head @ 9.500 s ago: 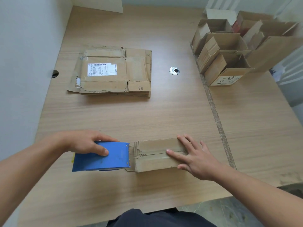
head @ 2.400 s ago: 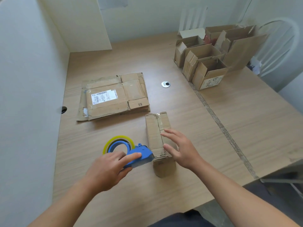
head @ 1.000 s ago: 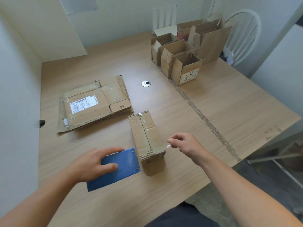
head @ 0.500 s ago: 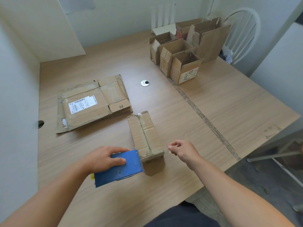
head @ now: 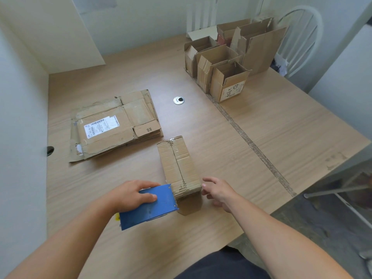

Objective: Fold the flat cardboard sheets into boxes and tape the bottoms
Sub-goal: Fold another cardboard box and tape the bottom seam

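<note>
Between both hands, box (head: 179, 165) stands bottom-up, seam seemingly untaped.

Tape dispenser (head: 149, 208) against folded box (head: 179, 164)

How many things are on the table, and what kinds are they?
Box being taped: 1
Blue tape dispenser: 1
Stack of flat cardboard: 1
Open boxes at the far right: at least 5; they overlap, so uncertain
Total: at least 8
</note>
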The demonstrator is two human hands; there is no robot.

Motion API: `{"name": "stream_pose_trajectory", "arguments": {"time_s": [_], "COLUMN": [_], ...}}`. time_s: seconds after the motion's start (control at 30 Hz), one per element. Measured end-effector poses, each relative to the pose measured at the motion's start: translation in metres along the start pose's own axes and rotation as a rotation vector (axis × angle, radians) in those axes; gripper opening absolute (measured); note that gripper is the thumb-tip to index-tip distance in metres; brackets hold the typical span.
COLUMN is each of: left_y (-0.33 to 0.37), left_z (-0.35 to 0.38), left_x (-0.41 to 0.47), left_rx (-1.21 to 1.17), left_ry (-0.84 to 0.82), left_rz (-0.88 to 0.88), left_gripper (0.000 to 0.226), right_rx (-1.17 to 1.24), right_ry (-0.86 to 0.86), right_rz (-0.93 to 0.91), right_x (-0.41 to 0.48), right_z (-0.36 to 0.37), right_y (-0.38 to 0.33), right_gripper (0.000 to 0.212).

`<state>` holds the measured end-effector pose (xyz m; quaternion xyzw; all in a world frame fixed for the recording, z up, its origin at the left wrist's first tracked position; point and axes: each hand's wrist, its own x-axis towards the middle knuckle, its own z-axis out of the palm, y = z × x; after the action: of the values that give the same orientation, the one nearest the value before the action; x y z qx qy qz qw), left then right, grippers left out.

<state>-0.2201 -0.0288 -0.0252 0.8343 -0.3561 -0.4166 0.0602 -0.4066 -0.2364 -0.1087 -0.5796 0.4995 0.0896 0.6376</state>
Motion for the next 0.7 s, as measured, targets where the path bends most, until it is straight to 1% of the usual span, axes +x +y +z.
{"name": "stream_pose_trajectory", "arguments": {"time_s": [0.07,0.1,0.2,0.27,0.33,0.4,0.63,0.7], "left_y": [0.001,0.0,0.001,0.002,0.003,0.003,0.002,0.002], "left_z": [0.0,0.0,0.0,0.001,0.001,0.001,-0.001,-0.001], "left_x": [0.0,0.001,0.001,0.001,0.001,0.001,0.004,0.004], "left_rx": [0.002,0.003,0.002,0.013,0.021,0.018,0.05,0.061], "left_ry": [-0.001,-0.001,0.003,0.007,0.007,0.004,0.001,-0.005], "left_rz": [-0.007,-0.008,-0.006,-0.01,-0.013,-0.008,0.001,-0.001], "left_gripper": [0.037,0.037,0.037,0.038,0.038,0.038,0.041,0.041], "right_rx": [-0.015,-0.022,-0.112,-0.129,-0.018,0.074,0.275,0.281], "right_ry": [0.03,0.051,0.106,0.097,0.045,0.002,-0.046,0.0], "right_rz": [0.011,0.004,-0.09,-0.129,-0.085,-0.032,0.106,0.116], "right_x": [0.002,0.002,0.002,0.001,-0.006,-0.013,-0.024,-0.021], "right_z": [0.002,0.003,0.004,0.005,0.004,0.003,0.006,0.011], "right_y": [0.003,0.006,0.013,0.015,0.013,0.009,-0.002,-0.004], "right_gripper": [0.019,0.017,0.022,0.027,0.029,0.025,0.017,0.016]}}
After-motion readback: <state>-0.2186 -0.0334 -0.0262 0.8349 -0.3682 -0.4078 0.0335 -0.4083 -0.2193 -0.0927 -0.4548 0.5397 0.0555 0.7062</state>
